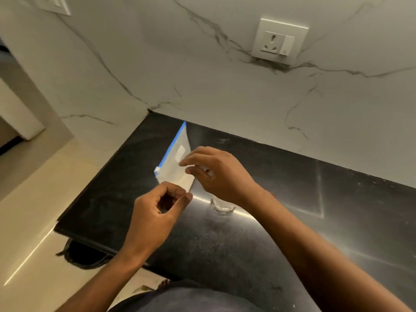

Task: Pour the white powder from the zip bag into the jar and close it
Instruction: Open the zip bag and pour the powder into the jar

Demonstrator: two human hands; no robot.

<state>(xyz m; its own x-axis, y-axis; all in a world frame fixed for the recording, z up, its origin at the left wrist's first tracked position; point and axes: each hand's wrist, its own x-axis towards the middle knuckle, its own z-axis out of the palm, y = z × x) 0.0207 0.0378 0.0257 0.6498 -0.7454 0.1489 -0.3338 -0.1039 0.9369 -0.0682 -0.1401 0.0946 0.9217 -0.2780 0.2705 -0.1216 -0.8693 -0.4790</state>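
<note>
My left hand [155, 212] pinches the bag's [177, 163] lower corner, grip tight. My right hand [219, 174] grips its side edge, holding it up over the dark counter [292, 188], blue zip edge tilted away. The jar [221, 206] stands beneath my right wrist.

I have only the one view, a wide-angle camera on the person's head, looking forward and steeply down onto the dark desk [258, 244] from close above, so both forearms run in from the bottom edge. The marble wall [202, 75] with its socket [279, 41] fills the frame from 10 to 2 o'clock. Pale floor [33, 221] shows at 8 o'clock, with straight edges bowed by the lens.
</note>
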